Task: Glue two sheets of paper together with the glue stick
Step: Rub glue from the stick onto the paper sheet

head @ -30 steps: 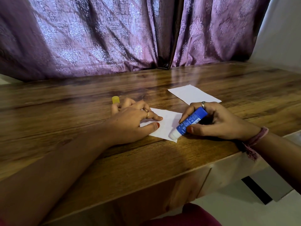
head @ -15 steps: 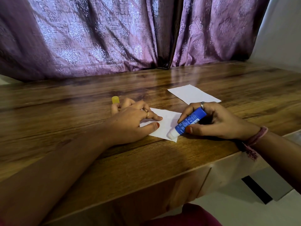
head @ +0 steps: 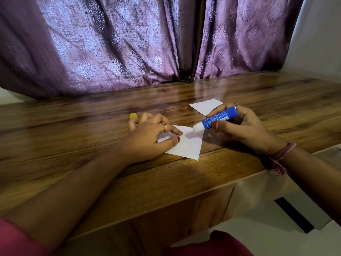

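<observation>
Glue stick, gripped in right hand, has shifted from the near corner to the far edge of the sheet; left hand presses flat, spreading continues.

Left hand pins paper; right hand grips glue stick.

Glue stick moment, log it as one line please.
left hand pins near paper | right hand holds glue stick, tip at far edge | second paper untouched
</observation>
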### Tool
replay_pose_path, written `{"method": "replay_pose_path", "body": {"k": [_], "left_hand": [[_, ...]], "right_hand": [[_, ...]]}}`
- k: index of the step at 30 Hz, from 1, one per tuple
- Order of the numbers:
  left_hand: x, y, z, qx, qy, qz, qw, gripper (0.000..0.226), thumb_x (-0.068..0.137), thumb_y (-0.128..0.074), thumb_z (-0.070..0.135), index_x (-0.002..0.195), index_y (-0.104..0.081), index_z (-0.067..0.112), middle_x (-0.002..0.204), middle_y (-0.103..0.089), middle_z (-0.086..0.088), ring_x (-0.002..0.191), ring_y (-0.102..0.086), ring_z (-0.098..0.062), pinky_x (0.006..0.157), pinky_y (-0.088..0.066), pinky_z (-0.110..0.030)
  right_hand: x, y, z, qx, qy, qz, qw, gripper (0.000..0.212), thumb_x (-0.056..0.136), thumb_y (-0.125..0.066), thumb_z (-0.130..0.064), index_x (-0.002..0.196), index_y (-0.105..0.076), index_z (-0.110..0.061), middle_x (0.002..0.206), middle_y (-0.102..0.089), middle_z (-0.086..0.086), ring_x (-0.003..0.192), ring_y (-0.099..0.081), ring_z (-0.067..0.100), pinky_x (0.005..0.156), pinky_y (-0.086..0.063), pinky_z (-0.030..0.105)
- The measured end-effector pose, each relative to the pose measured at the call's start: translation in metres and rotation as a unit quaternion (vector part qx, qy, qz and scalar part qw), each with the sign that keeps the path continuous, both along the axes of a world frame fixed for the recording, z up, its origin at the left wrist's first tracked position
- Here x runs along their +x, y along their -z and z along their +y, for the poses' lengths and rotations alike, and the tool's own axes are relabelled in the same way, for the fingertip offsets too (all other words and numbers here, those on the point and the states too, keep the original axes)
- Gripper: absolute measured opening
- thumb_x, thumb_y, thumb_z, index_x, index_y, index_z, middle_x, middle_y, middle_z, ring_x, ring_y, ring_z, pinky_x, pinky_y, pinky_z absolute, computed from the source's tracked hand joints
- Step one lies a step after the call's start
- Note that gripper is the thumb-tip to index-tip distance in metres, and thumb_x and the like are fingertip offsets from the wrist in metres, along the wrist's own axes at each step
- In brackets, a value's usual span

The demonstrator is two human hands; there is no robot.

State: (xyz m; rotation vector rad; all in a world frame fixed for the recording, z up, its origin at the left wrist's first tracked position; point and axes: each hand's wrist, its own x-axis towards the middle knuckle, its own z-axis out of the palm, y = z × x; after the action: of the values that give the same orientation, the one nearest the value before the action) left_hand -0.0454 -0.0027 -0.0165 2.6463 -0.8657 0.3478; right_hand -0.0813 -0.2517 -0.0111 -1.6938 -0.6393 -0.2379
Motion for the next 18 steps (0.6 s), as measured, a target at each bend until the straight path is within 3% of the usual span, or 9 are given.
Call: {"method": "replay_pose_path", "body": {"k": [5, 8, 13, 18], "left_hand": [[-0.001, -0.005, 0.006, -0.113, -0.025, -0.032, 0.993, 0.007, 0.087, -0.056, 0.047, 0.092, -0.061, 0.047, 0.103, -0.048, 0.021, 0.104, -0.029, -0.001, 0.07, -0.01, -0.028], [0.0, -0.009, 0.009, -0.156, -0.054, -0.035, 0.986, 0.003, 0.086, -0.06, 0.042, 0.089, -0.061, 0.044, 0.1, -0.051, 0.019, 0.105, -0.035, -0.007, 0.078, -0.018, -0.033], [-0.005, -0.016, 0.004, -0.219, -0.068, -0.061, 0.971, 0.01, 0.083, -0.066, 0.035, 0.092, -0.061, 0.036, 0.1, -0.055, 0.014, 0.104, -0.042, -0.012, 0.091, -0.036, -0.042], [-0.012, -0.018, -0.004, -0.228, -0.068, -0.067, 0.969, 0.014, 0.081, -0.068, 0.035, 0.093, -0.06, 0.036, 0.098, -0.054, 0.018, 0.103, -0.041, -0.008, 0.09, -0.033, -0.039]], "right_hand": [[0.001, 0.001, -0.003, 0.012, 0.009, 0.033, 0.999, 0.013, 0.084, -0.065, -0.007, 0.097, -0.064, -0.008, 0.079, -0.064, 0.01, 0.064, -0.055, 0.014, 0.058, -0.047, 0.018], [-0.001, 0.0, -0.003, 0.003, 0.015, 0.039, 0.999, 0.022, 0.08, -0.065, -0.009, 0.101, -0.062, -0.005, 0.085, -0.067, -0.002, 0.067, -0.062, 0.001, 0.062, -0.049, 0.015], [0.003, 0.0, -0.002, 0.03, 0.006, 0.082, 0.996, 0.032, 0.073, -0.067, -0.016, 0.101, -0.057, -0.007, 0.083, -0.073, 0.001, 0.064, -0.063, 0.001, 0.055, -0.049, 0.015], [0.003, -0.001, -0.003, 0.036, -0.001, 0.093, 0.995, 0.032, 0.073, -0.069, -0.021, 0.101, -0.057, -0.012, 0.083, -0.076, -0.003, 0.061, -0.063, 0.001, 0.052, -0.048, 0.014]]}}
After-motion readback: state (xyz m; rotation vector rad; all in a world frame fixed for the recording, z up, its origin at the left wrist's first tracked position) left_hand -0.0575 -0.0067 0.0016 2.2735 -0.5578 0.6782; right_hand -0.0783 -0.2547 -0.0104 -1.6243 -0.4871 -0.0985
